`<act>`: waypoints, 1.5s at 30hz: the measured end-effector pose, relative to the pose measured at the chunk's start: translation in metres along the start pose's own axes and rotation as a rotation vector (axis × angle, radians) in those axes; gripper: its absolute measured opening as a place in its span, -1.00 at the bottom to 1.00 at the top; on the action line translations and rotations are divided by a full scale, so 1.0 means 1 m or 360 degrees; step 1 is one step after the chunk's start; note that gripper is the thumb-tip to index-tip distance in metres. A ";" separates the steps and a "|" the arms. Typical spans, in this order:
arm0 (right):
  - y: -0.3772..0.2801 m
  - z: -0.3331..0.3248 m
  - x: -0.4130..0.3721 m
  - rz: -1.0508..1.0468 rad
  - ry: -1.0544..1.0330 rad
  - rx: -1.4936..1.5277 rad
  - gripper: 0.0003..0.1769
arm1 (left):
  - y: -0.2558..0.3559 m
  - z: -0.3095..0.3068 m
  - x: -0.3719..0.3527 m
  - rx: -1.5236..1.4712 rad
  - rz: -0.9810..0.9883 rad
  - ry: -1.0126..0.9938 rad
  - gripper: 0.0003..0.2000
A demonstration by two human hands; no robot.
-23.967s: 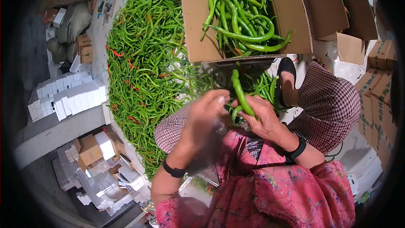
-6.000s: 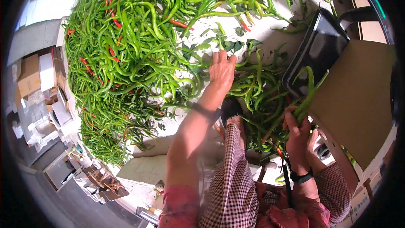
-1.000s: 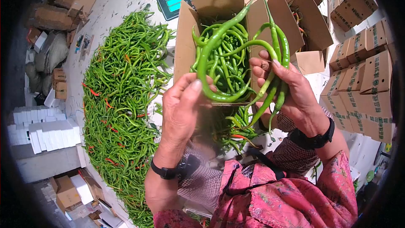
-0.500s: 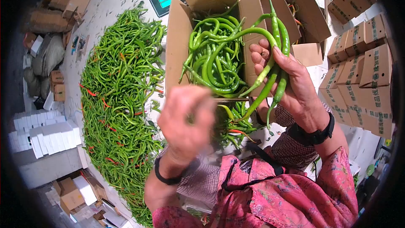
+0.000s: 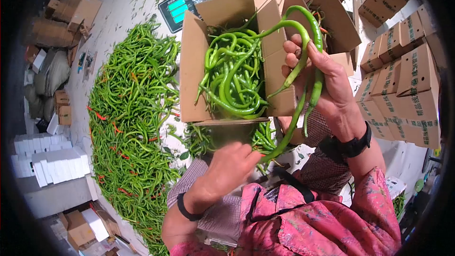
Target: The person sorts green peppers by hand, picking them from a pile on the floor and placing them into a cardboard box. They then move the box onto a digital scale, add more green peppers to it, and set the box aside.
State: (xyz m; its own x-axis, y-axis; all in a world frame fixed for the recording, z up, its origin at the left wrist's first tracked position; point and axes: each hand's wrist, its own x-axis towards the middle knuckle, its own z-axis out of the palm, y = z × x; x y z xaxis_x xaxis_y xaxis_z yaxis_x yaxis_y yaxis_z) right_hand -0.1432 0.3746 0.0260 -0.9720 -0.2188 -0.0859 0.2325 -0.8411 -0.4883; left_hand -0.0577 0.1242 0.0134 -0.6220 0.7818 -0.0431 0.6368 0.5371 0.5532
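Note:
My right hand [image 5: 332, 83] is raised right of the open carton [image 5: 193, 66], its fingers wrapped round a few long green peppers [image 5: 316, 33]. One of their stems reaches over the carton, where many green peppers [image 5: 232, 76] lie coiled. Below the carton's front flap is my left hand [image 5: 232, 168], slightly blurred, with its fingers curled together. Its fingertips are beside the lower end of a long pepper, and what they hold is hidden.
A large heap of green peppers [image 5: 137, 128] with some red ones spreads along the left. Behind the carton sits a digital scale [image 5: 189, 2]. Another open carton [image 5: 327, 14] stands at the back right, near stacked printed boxes [image 5: 403, 90]. White boxes [image 5: 59, 163] are far left.
My left hand has moved down and slightly right, from beside the carton's front to below it. The upright pepper above my right hand is gone, and the peppers there have shifted.

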 end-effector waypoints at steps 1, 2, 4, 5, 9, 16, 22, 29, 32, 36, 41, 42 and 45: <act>0.001 -0.001 0.001 0.0010 -0.0008 0.0022 -0.60 | -0.004 0.005 -0.006 -0.0002 0.0012 0.0001 -0.81; 0.002 0.000 0.002 0.0024 -0.0018 0.0047 -0.59 | -0.006 0.009 -0.011 0.0033 -0.0064 -0.0099 -0.79; 0.004 0.006 -0.002 0.0073 -0.0029 -0.0042 -0.58 | -0.010 0.005 -0.013 0.0084 -0.0127 -0.0193 -0.78; 0.006 0.011 -0.004 0.0088 -0.0044 -0.0075 -0.58 | -0.008 0.000 -0.013 -0.0010 -0.0170 -0.0086 -0.76; 0.025 0.024 -0.015 0.0252 -0.0049 -0.0197 -0.54 | 0.019 -0.032 0.005 -0.0357 -0.0404 0.0811 -0.65; 0.056 0.032 -0.040 0.0476 -0.0084 -0.0249 -0.59 | 0.003 -0.012 0.028 -0.0243 -0.0379 0.0981 -0.71; 0.053 0.027 -0.033 0.0318 0.0117 -0.0421 -0.46 | -0.009 -0.014 0.043 0.0001 -0.0169 0.1034 -0.75; 0.036 0.021 -0.024 0.0365 0.0196 -0.0333 -0.53 | -0.080 -0.059 0.097 0.0266 -0.0251 0.1382 -0.80; 0.039 0.022 -0.022 0.0226 0.0217 -0.0502 -0.56 | -0.049 -0.066 0.103 -0.0173 -0.0429 0.1391 -0.78; 0.052 0.007 -0.026 0.0164 -0.0018 -0.1254 -0.59 | -0.019 -0.043 0.095 -0.1088 -0.0347 0.0866 -0.75; 0.057 0.007 -0.033 -0.0168 -0.0212 -0.2117 -0.56 | -0.001 -0.038 0.096 -0.1710 -0.0814 0.0858 -0.82; 0.059 0.009 -0.034 -0.0179 -0.0194 -0.2112 -0.56 | 0.001 -0.037 0.096 -0.1857 -0.0823 0.0936 -0.83; 0.058 0.013 -0.039 -0.0182 -0.0243 -0.2356 -0.41 | -0.003 -0.034 0.094 -0.1552 -0.0800 0.0921 -0.77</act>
State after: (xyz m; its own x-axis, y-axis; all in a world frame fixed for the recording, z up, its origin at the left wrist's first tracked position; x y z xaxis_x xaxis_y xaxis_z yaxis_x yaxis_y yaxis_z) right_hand -0.0910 0.3281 0.0125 -0.9474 -0.3150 0.0565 -0.1787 0.3742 -0.9100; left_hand -0.1335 0.1848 0.0359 -0.9664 0.1695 -0.1933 -0.1814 0.0834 0.9799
